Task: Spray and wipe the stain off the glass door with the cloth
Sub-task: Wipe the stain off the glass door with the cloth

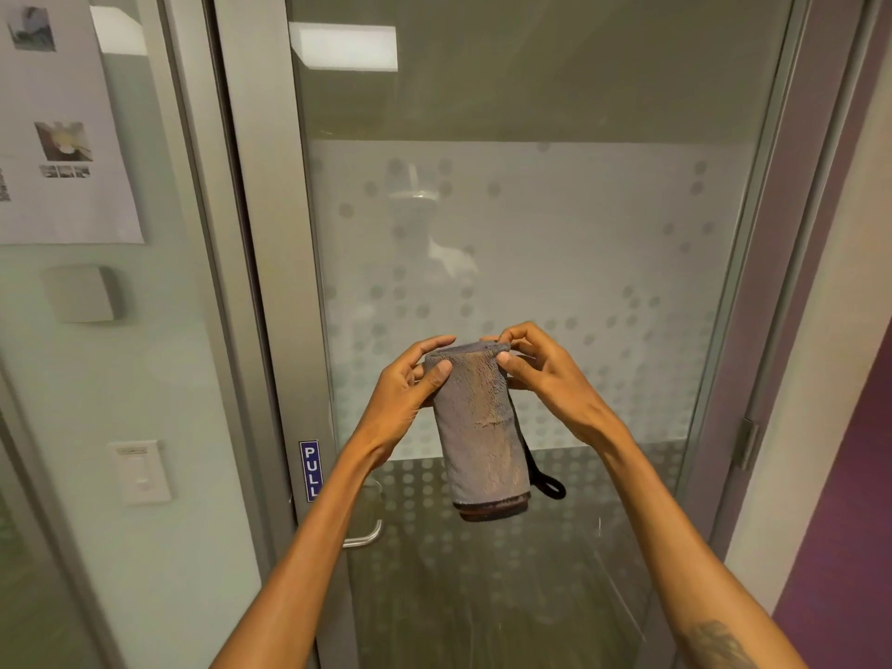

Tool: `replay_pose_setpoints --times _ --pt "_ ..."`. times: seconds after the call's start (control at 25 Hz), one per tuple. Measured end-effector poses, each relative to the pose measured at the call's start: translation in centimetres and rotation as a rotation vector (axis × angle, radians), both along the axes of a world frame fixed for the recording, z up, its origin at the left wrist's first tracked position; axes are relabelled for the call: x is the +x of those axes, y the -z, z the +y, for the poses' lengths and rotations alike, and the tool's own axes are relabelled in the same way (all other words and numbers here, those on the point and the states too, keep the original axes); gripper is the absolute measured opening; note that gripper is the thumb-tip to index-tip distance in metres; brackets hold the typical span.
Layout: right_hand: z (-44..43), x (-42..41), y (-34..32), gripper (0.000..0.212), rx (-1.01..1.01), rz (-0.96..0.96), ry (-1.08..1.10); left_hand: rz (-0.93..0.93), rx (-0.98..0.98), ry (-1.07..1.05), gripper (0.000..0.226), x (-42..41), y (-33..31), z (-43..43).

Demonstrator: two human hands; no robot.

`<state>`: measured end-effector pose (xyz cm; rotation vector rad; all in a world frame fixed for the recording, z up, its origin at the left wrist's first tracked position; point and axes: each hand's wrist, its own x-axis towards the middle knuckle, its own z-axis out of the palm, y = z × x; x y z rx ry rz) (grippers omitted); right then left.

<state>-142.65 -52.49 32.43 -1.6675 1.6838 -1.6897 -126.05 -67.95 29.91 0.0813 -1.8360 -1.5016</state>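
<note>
Grey cloth (478, 417) hangs folded before the glass door (555, 224); left hand (410, 393) and right hand (540, 374) pinch its top corners, apparently to square it for wiping.

Folded grey fluffy cloth (478, 422) hanging upright, black loop at its side, before frosted dotted glass door (555, 224)

Only thing I can actually read is "PULL" in white letters, running top to bottom on a small blue sticker (309, 470) stuck on the metal door frame (270, 282). The sheet of paper (62, 118) taped up at left has print too blurry to read.
</note>
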Motion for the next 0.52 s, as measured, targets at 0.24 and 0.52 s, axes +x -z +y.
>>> replay_pose_setpoints --times 0.24,0.52 --pt "3.9 -1.0 -1.0 0.007 -0.036 0.021 -0.023 -0.047 -0.21 -0.018 0.028 0.8 -1.8 4.1" --pt "8.3 -1.7 -1.3 0.014 0.12 -0.063 -0.058 -0.145 -0.406 -0.169 0.024 0.6 -2.9 8.8"
